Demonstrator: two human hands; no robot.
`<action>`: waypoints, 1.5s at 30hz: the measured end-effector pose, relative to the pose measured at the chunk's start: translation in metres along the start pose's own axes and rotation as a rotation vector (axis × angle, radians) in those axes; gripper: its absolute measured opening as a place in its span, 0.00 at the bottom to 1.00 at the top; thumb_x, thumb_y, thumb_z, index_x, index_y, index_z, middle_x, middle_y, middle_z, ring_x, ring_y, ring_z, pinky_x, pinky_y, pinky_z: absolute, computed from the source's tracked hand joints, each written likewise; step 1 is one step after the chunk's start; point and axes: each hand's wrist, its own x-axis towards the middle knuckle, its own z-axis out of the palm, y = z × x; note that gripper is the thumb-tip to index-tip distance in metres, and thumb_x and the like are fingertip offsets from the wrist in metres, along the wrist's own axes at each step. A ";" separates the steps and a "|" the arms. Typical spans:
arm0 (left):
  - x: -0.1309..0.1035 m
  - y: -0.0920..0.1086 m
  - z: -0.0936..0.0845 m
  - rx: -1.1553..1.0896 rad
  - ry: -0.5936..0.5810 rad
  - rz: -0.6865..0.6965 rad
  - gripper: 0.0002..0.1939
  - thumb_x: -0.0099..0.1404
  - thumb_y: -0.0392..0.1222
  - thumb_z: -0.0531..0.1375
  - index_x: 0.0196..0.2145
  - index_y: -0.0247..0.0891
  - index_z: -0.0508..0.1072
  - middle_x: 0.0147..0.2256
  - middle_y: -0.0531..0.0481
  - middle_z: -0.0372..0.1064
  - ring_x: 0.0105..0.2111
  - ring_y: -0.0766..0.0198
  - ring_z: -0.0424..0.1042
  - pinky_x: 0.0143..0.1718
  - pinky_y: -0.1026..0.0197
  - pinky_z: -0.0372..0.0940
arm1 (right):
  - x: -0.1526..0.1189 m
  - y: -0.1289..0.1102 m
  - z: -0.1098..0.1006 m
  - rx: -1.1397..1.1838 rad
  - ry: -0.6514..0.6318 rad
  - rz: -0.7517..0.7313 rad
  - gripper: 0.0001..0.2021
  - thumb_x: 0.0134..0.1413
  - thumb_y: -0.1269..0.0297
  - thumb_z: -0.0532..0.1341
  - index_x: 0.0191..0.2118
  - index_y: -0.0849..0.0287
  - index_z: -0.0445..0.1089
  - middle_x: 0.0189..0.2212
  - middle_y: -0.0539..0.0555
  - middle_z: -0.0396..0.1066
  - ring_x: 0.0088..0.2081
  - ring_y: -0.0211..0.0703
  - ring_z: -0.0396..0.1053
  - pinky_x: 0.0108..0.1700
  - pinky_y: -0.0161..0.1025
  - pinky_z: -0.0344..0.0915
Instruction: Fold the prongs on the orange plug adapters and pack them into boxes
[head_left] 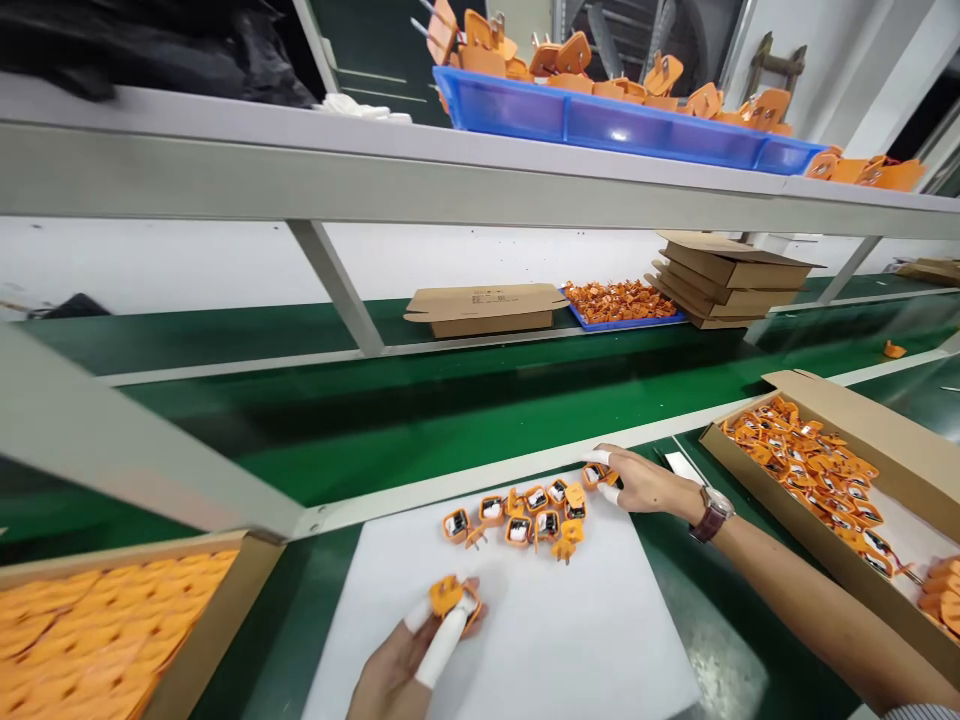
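Left hand (409, 650): clamped on orange casing (448, 594), near left
Right hand (641, 483): pinching open casing (595, 474), far right
White board (555, 640): casing cluster (517, 530) unclosed
Left box (220, 620): neat rows, seemingly done
Right box (787, 510): many left open

one head-worn camera looks forward and down, close over a white work surface (570, 630).

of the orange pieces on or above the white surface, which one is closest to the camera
The orange piece in the left hand; the others are grouped farther back, the rightmost one held by the right hand.
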 end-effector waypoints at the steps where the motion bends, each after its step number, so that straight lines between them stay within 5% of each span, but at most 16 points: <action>1: -0.001 0.003 0.004 0.007 0.004 0.030 0.27 0.40 0.61 0.74 0.35 0.41 0.83 0.45 0.41 0.81 0.52 0.38 0.75 0.60 0.43 0.65 | -0.004 -0.005 -0.001 -0.003 0.006 -0.007 0.33 0.47 0.83 0.56 0.61 0.59 0.65 0.54 0.61 0.70 0.59 0.56 0.66 0.58 0.48 0.66; 5: -0.008 0.016 0.018 0.029 -0.032 0.173 0.28 0.48 0.55 0.72 0.43 0.37 0.79 0.47 0.39 0.79 0.50 0.43 0.77 0.54 0.45 0.72 | -0.020 -0.046 -0.004 0.052 0.103 -0.068 0.31 0.58 0.72 0.61 0.66 0.56 0.57 0.65 0.62 0.58 0.66 0.59 0.56 0.65 0.57 0.57; 8: -0.017 0.021 0.028 0.110 -0.059 0.311 0.23 0.57 0.51 0.68 0.47 0.36 0.76 0.49 0.39 0.78 0.48 0.48 0.78 0.54 0.47 0.72 | -0.028 -0.089 0.009 0.170 0.094 -0.243 0.30 0.63 0.62 0.62 0.68 0.51 0.54 0.64 0.61 0.60 0.64 0.53 0.60 0.64 0.52 0.60; 11: -0.026 0.023 0.034 0.275 -0.113 0.475 0.18 0.64 0.43 0.63 0.51 0.38 0.74 0.49 0.41 0.78 0.46 0.55 0.79 0.52 0.53 0.74 | -0.030 -0.119 0.038 0.290 0.064 -0.403 0.25 0.64 0.62 0.62 0.64 0.51 0.60 0.57 0.60 0.67 0.58 0.49 0.67 0.59 0.47 0.66; 15: -0.031 0.025 0.034 0.558 -0.064 0.811 0.19 0.66 0.35 0.61 0.55 0.42 0.72 0.50 0.43 0.77 0.47 0.57 0.79 0.49 0.55 0.75 | -0.026 -0.126 0.078 0.517 0.198 -0.437 0.16 0.63 0.68 0.63 0.55 0.50 0.69 0.41 0.54 0.73 0.41 0.42 0.72 0.46 0.41 0.71; 19: -0.030 0.023 0.033 0.677 0.002 1.003 0.21 0.66 0.32 0.62 0.55 0.42 0.72 0.52 0.42 0.76 0.51 0.56 0.77 0.55 0.54 0.72 | -0.025 -0.120 0.097 0.605 0.333 -0.341 0.12 0.61 0.73 0.63 0.49 0.52 0.72 0.37 0.52 0.72 0.37 0.41 0.71 0.42 0.41 0.71; 29: -0.032 0.012 0.047 0.222 -0.137 0.331 0.08 0.66 0.40 0.61 0.42 0.38 0.76 0.39 0.45 0.80 0.39 0.57 0.80 0.45 0.56 0.76 | -0.038 -0.120 0.100 0.180 0.337 -0.635 0.30 0.53 0.87 0.55 0.62 0.66 0.61 0.49 0.68 0.73 0.51 0.54 0.69 0.50 0.51 0.73; 39: -0.035 0.024 0.043 0.058 -0.301 0.157 0.19 0.65 0.46 0.64 0.52 0.40 0.75 0.54 0.43 0.75 0.54 0.51 0.74 0.59 0.51 0.68 | -0.036 -0.117 0.104 0.157 0.304 -0.569 0.31 0.55 0.85 0.53 0.65 0.65 0.57 0.51 0.68 0.71 0.52 0.55 0.69 0.48 0.52 0.75; 45: -0.037 0.024 0.041 -0.051 -0.270 0.103 0.21 0.63 0.48 0.66 0.52 0.40 0.77 0.53 0.42 0.76 0.51 0.50 0.76 0.55 0.52 0.71 | -0.035 -0.121 0.108 0.624 0.211 -0.183 0.27 0.63 0.74 0.59 0.65 0.51 0.56 0.45 0.57 0.68 0.46 0.43 0.71 0.51 0.46 0.73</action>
